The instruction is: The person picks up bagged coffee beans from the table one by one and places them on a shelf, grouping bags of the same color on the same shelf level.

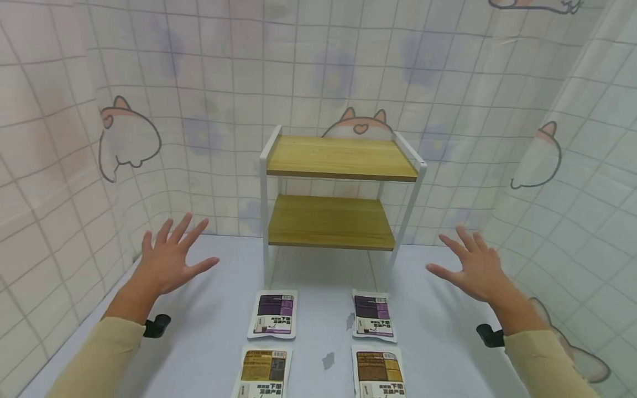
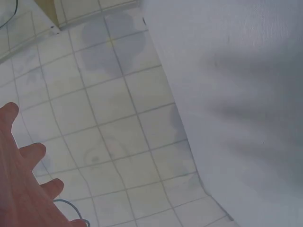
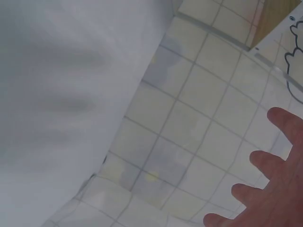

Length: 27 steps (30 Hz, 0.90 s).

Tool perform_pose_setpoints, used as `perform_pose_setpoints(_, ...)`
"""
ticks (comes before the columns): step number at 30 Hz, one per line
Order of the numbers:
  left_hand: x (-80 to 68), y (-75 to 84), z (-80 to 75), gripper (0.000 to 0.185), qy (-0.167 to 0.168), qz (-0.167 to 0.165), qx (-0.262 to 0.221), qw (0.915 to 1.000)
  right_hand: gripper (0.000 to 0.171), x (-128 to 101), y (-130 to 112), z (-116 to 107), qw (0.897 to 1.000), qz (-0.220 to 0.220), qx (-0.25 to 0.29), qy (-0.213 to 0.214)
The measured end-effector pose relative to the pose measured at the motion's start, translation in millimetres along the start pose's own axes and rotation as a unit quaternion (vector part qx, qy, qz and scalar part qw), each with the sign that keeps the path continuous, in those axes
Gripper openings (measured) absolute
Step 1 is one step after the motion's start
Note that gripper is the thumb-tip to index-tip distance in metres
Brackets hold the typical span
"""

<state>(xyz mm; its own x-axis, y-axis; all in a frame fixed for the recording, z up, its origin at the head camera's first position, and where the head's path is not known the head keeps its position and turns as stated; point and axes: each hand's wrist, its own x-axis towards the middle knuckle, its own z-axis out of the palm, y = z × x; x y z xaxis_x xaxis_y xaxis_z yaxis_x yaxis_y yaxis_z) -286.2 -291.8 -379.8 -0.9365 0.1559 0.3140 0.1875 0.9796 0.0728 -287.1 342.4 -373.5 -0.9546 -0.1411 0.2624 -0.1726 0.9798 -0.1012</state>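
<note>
Both hands hover above the table with fingers spread and hold nothing. My left hand [image 1: 169,255] is at the left, my right hand [image 1: 470,266] at the right, each to one side of a two-tier wooden shelf [image 1: 340,190] with a white frame. Two purple pouches [image 1: 273,313] [image 1: 373,315] lie flat in front of the shelf. Nearer me lie a yellow-brown pouch [image 1: 262,373] and a brown pouch [image 1: 380,373]. In the wrist views only fingertips [image 2: 21,161] [image 3: 265,184] show, over the tiled curtain.
The pale table [image 1: 209,326] is walled on three sides by a tiled curtain [image 1: 318,66] with cat drawings. Small marks [image 1: 327,360] spot the table between the pouches. Black wrist-camera mounts [image 1: 156,325] [image 1: 490,335] sit at my cuffs.
</note>
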Motion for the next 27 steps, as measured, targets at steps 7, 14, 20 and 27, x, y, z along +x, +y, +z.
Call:
perform_pose_setpoints(7, -5.7, 1.0, 4.1, 0.096, 0.005, 0.002, -0.012, 0.9999, 0.093, -7, -8, 7, 1.0, -0.004, 0.027, 0.0)
perform_pose_setpoints(14, -9.3, 2.1, 14.0, 0.094, 0.011, 0.012, -0.021, 0.9997, 0.089, -14, -12, 19, 0.997, -0.017, 0.073, 0.017)
perform_pose_setpoints(20, -10.6, 6.7, 19.2, 0.091, 0.021, 0.021, -0.032, 0.999, 0.084, -19, -16, 28, 0.995, -0.034, 0.092, 0.037)
perform_pose_setpoints(27, -13.7, 14.7, 20.7, 0.089, 0.041, 0.031, -0.047, 0.9975, 0.084, -24, -24, 35, 0.993, -0.039, 0.106, 0.038)
